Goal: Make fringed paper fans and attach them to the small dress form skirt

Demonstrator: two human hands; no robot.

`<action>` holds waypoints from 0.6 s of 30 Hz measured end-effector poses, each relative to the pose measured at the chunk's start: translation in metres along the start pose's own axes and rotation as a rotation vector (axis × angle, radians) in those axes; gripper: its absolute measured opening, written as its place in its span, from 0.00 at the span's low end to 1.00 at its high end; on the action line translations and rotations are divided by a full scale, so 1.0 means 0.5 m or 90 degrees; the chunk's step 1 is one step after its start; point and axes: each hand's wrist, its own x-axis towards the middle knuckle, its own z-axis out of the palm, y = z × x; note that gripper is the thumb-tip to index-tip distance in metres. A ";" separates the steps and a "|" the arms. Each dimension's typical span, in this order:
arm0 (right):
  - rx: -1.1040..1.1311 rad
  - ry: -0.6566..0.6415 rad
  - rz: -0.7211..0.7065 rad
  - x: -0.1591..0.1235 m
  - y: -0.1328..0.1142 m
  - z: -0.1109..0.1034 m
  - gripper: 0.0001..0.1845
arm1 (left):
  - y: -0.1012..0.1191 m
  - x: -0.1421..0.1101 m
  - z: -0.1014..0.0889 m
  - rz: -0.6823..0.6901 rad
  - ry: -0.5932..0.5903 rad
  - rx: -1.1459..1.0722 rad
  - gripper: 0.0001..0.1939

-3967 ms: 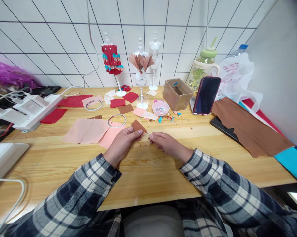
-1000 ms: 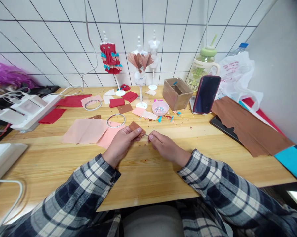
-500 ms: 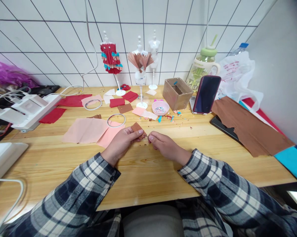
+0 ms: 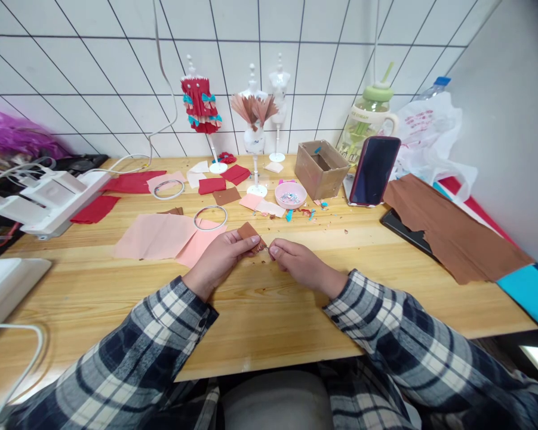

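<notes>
My left hand [image 4: 226, 255] pinches a small folded piece of brown paper [image 4: 248, 231] just above the wooden table [image 4: 260, 310]. My right hand [image 4: 295, 264] is closed in a pinch right beside the paper's lower corner; a thin needle-like thing seems to sit between its fingertips, too small to name. Pink paper sheets [image 4: 161, 236] lie just left of my hands, with a metal ring [image 4: 210, 217] on them.
At the back stand small mannequins, one in a red paper dress [image 4: 200, 107], one with brown pleats [image 4: 254, 113]. A pink bowl [image 4: 291, 195], cardboard box [image 4: 320, 169], propped phone [image 4: 374, 171], bottle [image 4: 368, 116] and large brown sheet [image 4: 452, 230] are to the right. Power strip [image 4: 49, 200] at left.
The brown piece has been drawn smaller and lower in my left hand since four seconds ago. My right hand's pinch moved in close to its corner; the last second shows little movement.
</notes>
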 end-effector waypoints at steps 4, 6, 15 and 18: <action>-0.010 -0.003 0.005 0.000 -0.002 -0.002 0.14 | 0.001 -0.001 0.003 -0.005 0.001 -0.004 0.10; -0.014 -0.002 0.006 0.002 -0.001 -0.002 0.14 | 0.003 -0.002 0.005 -0.007 0.008 -0.006 0.10; -0.049 0.032 0.033 0.005 0.005 0.000 0.15 | 0.011 -0.007 0.012 0.021 0.043 -0.019 0.10; -0.056 0.052 0.041 0.005 0.007 0.002 0.15 | 0.009 -0.010 0.018 0.034 0.085 -0.014 0.12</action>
